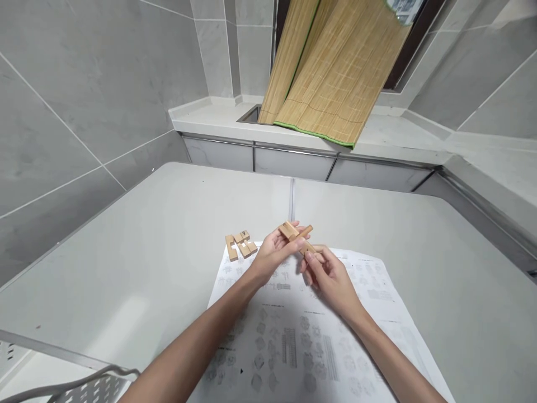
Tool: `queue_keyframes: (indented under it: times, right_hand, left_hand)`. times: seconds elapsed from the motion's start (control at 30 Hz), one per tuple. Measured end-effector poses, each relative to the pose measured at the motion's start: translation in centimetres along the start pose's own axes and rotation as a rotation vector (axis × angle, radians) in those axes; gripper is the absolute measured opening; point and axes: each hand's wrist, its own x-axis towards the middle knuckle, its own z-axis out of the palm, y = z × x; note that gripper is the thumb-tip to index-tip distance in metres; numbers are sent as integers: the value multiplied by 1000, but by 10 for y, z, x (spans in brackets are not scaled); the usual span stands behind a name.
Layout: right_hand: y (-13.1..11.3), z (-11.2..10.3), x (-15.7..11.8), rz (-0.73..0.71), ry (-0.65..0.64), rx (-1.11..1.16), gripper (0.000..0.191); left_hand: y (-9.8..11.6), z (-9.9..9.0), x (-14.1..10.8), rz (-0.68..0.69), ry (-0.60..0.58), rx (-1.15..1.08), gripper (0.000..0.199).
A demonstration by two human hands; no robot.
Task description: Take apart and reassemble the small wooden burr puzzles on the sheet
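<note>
Left hand (274,251) clasps wooden blocks (289,230) | right hand (329,272) pinches their end, seemingly steadying | loose pieces (245,251) sit handy

pale glare streak on the tabletop (138,240)

Two hands were in view, one left hand (274,254) and one right hand (333,275), both belonging to one person. Between them were at least two held wooden pieces (289,230); fingers covered parts, so the exact number could not be told. Roughly three loose wooden pieces (231,248) made one group, set too close together for a sure count. There were one counter (168,224) with one seam (292,198), one large printed sheet (344,347), one ledge (226,120) and one cable (109,369). The bamboo matting (335,73) showed two hanging lengths, whether one mat or two being unclear
</note>
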Motion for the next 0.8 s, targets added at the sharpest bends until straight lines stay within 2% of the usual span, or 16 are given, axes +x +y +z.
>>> queue_keyframes:
  times: [0.23,0.4,0.57,0.8]
  right_hand:
    - [-4,-1,2,-10,-8,-66,42]
    - [-4,-2,1,-13,-1,-95,41]
    - [-3,-5,1,-46,31,-198,39]
    - [-2,-6,1,-48,30,-181,37]
  left_hand:
    - [4,3,-2,25,-4,79,69]
    - [3,2,-2,22,28,61,73]
    - [0,-4,2,42,66,7,68]
    - [0,-4,2,29,23,-65,68]
